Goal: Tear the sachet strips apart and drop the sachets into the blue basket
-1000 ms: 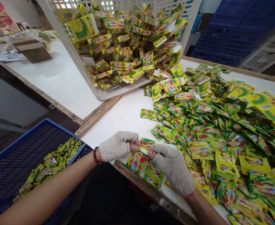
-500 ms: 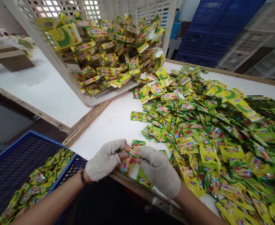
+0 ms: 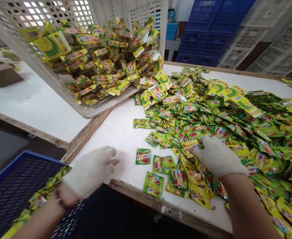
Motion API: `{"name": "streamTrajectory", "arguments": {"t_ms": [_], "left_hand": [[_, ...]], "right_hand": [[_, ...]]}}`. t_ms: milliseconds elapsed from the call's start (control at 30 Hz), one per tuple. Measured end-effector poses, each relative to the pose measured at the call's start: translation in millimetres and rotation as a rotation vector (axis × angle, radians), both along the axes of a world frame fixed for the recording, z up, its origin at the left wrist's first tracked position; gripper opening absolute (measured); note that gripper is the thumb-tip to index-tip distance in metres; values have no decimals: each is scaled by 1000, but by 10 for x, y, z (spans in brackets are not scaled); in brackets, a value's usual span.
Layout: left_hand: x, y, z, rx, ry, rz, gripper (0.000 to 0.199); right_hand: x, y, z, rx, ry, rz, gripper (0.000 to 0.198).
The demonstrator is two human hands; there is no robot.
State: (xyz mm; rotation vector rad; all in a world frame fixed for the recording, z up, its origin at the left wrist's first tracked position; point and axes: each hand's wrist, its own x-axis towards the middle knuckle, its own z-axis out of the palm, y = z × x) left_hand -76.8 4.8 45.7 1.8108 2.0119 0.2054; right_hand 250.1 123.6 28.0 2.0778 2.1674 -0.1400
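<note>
Sachets (image 3: 188,146) — under right hand (image 3: 219,156), left hand (image 3: 92,171) apart

- Tabletop (image 3: 121,127): centre and right of the frame.
- Sachet heap (image 3: 210,127): across the tabletop's right part; right grip (image 3: 219,157) at its near left side.
- Loose sachets (image 3: 143,156): lower centre, left of the heap, near the front edge.
- Basket (image 3: 85,112): upper left, with small boxes (image 3: 106,66) inside and others before it on the heap.
- Crate (image 3: 24,154): lower left, partly behind the left arm.
- Carton (image 3: 3,75): far left, beside the basket.
- Stacked crates (image 3: 208,31): upper right, behind the tabletop.
</note>
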Motion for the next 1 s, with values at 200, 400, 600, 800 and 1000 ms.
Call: {"name": "streamTrajectory", "arguments": {"t_ms": [200, 400, 600, 800, 1000], "left_hand": [[770, 468, -545, 142, 98, -34, 17], [674, 485, -659, 101, -635, 104, 16], [640, 471, -590, 23, -876, 213, 27], [785, 394, -542, -85, -1072, 189, 34], [815, 411, -543, -39, -1095, 59, 32]], "right_hand": [[-137, -37, -41, -123, 42, -16, 22], [-179, -48, -57, -123, 111, -119, 46], [-111, -11, -19, -122, 257, -48, 23], [-470, -196, -4, -218, 856, 135, 20], [-713, -289, -111, -197, 843, 155, 15]]}}
